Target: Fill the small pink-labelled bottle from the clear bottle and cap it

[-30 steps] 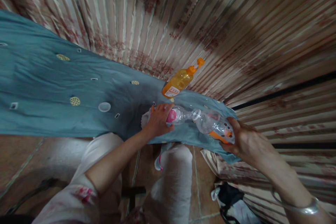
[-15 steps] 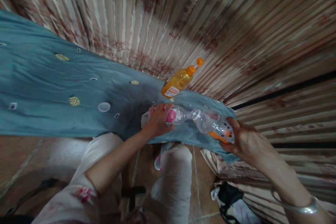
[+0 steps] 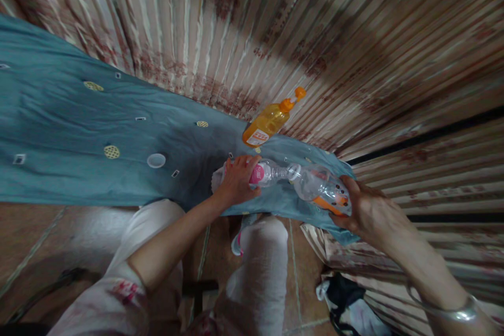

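My left hand (image 3: 236, 181) grips a clear bottle with a pink label (image 3: 264, 172) that stands on the blue cloth (image 3: 79, 126). My right hand (image 3: 368, 210) holds a clear bottle with an orange base (image 3: 321, 189), tilted over so its mouth meets the mouth of the pink-labelled bottle. Behind them an orange bottle of yellow liquid (image 3: 270, 119) stands upright on the cloth by the curtain.
A white cap (image 3: 156, 160) lies on the blue cloth to the left. A striped floral curtain (image 3: 315, 37) hangs behind the surface. My knees in white trousers (image 3: 262, 273) are below, over a tiled floor, with a dark bag (image 3: 346, 299) at lower right.
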Tool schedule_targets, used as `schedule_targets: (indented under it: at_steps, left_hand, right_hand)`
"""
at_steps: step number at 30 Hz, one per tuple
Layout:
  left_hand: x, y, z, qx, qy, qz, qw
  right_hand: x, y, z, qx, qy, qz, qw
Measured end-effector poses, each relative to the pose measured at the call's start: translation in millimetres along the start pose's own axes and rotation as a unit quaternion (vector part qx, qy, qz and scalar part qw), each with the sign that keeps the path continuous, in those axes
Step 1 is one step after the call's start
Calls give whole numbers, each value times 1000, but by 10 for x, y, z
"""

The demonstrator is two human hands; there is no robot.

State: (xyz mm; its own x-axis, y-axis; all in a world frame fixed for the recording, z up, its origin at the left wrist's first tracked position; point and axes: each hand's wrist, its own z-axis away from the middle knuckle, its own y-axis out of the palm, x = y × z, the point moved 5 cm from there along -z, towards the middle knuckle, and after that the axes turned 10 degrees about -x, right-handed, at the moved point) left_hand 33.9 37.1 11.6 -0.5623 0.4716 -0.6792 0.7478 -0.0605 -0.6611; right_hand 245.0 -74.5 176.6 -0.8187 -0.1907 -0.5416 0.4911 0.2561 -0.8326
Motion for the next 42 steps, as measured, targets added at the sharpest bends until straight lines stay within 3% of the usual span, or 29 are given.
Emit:
schedule_targets:
  at_steps: [42]
  left_hand:
    - [14,25,-1,9,0,-15,1000]
  right_hand:
    - [14,-14,-13,-9,-17,14,1000]
